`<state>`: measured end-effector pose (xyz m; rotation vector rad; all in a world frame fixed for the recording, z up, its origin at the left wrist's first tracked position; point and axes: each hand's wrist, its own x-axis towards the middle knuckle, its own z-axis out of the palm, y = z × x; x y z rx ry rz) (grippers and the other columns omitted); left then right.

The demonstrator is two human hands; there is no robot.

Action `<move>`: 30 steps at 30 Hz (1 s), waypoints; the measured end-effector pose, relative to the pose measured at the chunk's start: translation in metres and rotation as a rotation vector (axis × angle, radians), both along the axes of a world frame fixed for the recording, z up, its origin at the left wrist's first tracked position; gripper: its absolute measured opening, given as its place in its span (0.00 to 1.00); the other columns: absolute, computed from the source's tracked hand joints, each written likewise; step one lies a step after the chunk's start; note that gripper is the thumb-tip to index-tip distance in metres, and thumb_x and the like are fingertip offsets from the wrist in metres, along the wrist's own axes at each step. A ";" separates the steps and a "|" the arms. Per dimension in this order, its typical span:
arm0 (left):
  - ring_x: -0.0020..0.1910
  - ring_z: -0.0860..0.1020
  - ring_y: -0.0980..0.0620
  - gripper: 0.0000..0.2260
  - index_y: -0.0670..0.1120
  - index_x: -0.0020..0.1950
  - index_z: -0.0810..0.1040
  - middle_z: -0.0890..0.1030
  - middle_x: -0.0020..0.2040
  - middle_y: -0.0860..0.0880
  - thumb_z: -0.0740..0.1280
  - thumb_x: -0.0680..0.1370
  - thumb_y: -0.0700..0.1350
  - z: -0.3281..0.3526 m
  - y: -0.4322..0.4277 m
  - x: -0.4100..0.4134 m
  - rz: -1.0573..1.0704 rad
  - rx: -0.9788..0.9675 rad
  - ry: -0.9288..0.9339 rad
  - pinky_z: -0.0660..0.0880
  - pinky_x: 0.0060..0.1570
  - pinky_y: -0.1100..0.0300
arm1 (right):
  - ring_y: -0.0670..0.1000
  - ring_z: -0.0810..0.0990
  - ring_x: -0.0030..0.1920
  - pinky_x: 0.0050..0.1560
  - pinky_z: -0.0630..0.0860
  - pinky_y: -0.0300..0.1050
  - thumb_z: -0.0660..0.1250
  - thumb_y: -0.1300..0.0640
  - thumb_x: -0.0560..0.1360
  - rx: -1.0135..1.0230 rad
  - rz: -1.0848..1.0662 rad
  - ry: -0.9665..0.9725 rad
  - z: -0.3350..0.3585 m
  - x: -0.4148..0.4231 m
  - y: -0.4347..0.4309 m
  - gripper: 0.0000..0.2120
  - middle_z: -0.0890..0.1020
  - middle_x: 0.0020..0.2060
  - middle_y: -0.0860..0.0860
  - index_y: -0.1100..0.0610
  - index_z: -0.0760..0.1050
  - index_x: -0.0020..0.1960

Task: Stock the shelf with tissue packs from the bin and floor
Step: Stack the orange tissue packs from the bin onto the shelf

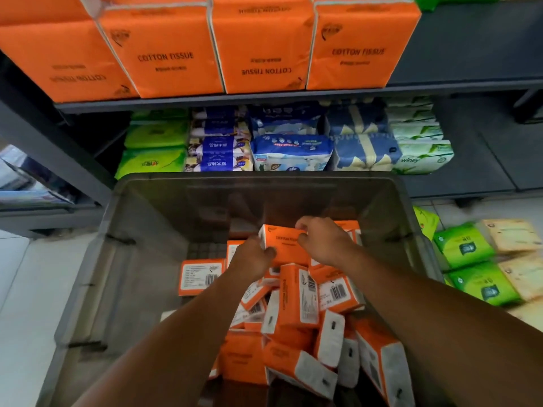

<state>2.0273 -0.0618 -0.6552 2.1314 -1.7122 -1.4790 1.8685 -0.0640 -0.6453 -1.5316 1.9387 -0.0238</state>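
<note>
- We are at the pick-up step: both hands are down inside the grey bin (pixel 141 236), taking one orange pack (pixel 283 246) off the top of the heap.
- Our left hand (pixel 253 258) grips the pack's left end. The thumb lies across the printed face, and the other fingers curl round behind, where we cannot see them.
- Our right hand (pixel 324 243) grips the right end. Its fingers hook over the upper edge and its thumb presses on the face, so the pack sits between the two hands.
- The pack is tilted with its printed side towards us. It seems to be raised a little above the loose orange packs (pixel 296 298) that lie jumbled beneath it (whether it is touching any of them, we cannot tell).
- Next, we judge, the pack has to be lifted clear of the bin's far wall and carried up to the shelf (pixel 470 45).
- The row of orange packs (pixel 164 54) already stands upright there, and bare board shows to the right of it, which looks the likely spot.
- The move calls for keeping both grips firm, since the wrapper looks slick and soft. The pack also needs turning upright so that it stands flush beside the last one in the row.
- Much is left: the bin holds many packs, and the floor packs (pixel 464 248), green and cream, lie just beside the bin on the right.
- The mixed packs (pixel 291 151) on the lower level sit right behind the bin's rim, so we should lift high enough not to brush them.
</note>
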 end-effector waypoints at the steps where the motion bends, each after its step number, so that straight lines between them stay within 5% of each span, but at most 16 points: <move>1: 0.53 0.77 0.50 0.15 0.46 0.68 0.71 0.78 0.61 0.47 0.63 0.83 0.48 -0.002 -0.001 -0.001 0.024 0.007 0.032 0.70 0.50 0.58 | 0.52 0.78 0.60 0.59 0.77 0.52 0.62 0.51 0.80 -0.001 -0.002 -0.006 0.000 0.000 0.000 0.15 0.79 0.62 0.50 0.45 0.74 0.67; 10: 0.42 0.77 0.52 0.03 0.48 0.51 0.77 0.79 0.45 0.49 0.65 0.80 0.41 -0.003 -0.003 0.014 0.294 0.138 0.171 0.77 0.47 0.52 | 0.51 0.78 0.62 0.61 0.74 0.46 0.62 0.56 0.81 -0.067 -0.111 -0.141 0.010 -0.003 0.008 0.17 0.79 0.64 0.51 0.51 0.73 0.69; 14: 0.47 0.80 0.50 0.10 0.46 0.60 0.76 0.81 0.55 0.45 0.66 0.79 0.38 0.007 -0.003 0.035 0.335 0.090 0.215 0.79 0.41 0.53 | 0.52 0.76 0.64 0.62 0.71 0.44 0.63 0.54 0.81 -0.102 -0.230 -0.281 0.017 0.001 0.009 0.21 0.78 0.66 0.53 0.54 0.69 0.73; 23: 0.52 0.82 0.49 0.12 0.47 0.58 0.76 0.83 0.54 0.47 0.66 0.79 0.34 0.040 0.000 0.055 0.256 -0.003 0.366 0.79 0.54 0.49 | 0.51 0.76 0.64 0.64 0.75 0.51 0.66 0.54 0.81 -0.095 -0.350 -0.629 0.042 0.017 0.012 0.22 0.77 0.65 0.49 0.50 0.67 0.73; 27: 0.53 0.83 0.44 0.13 0.47 0.59 0.77 0.85 0.53 0.46 0.67 0.78 0.34 0.058 -0.001 0.060 0.289 -0.021 0.451 0.78 0.57 0.39 | 0.51 0.77 0.61 0.58 0.76 0.48 0.66 0.55 0.80 -0.148 -0.379 -0.731 0.063 0.019 0.013 0.21 0.77 0.66 0.49 0.49 0.68 0.72; 30: 0.54 0.83 0.46 0.15 0.48 0.62 0.76 0.84 0.54 0.47 0.67 0.78 0.34 0.075 -0.002 0.064 0.294 -0.027 0.506 0.77 0.60 0.42 | 0.51 0.76 0.62 0.62 0.76 0.50 0.66 0.54 0.80 -0.225 -0.385 -0.747 0.081 0.022 0.015 0.21 0.76 0.66 0.49 0.49 0.69 0.72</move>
